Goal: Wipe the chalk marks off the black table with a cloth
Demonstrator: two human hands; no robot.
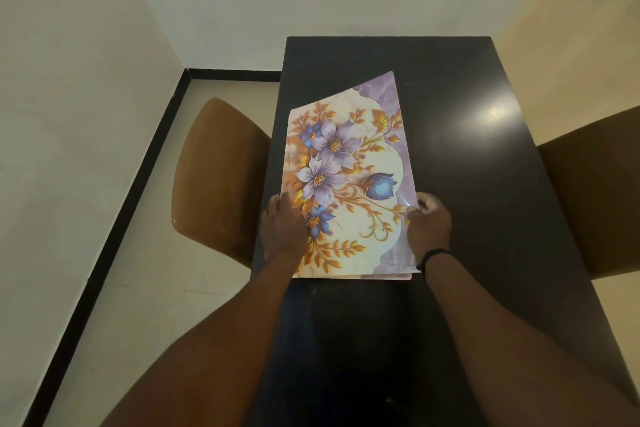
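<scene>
A glossy floral mat (349,177), white with purple and blue flowers and orange leaves, lies on the black table (460,156). It looks like a small stack, with a second edge showing at its near side. My left hand (282,229) rests flat on the mat's left edge, fingers straight. My right hand (427,224) pinches the mat's right edge between thumb and fingers. A few faint pale marks (410,84) show on the table beyond the mat. No cloth is in view.
A brown chair (214,177) stands at the table's left side and another brown chair (595,198) at its right. White walls with a black skirting (138,170) close the left and far sides. Beige floor lies around the table.
</scene>
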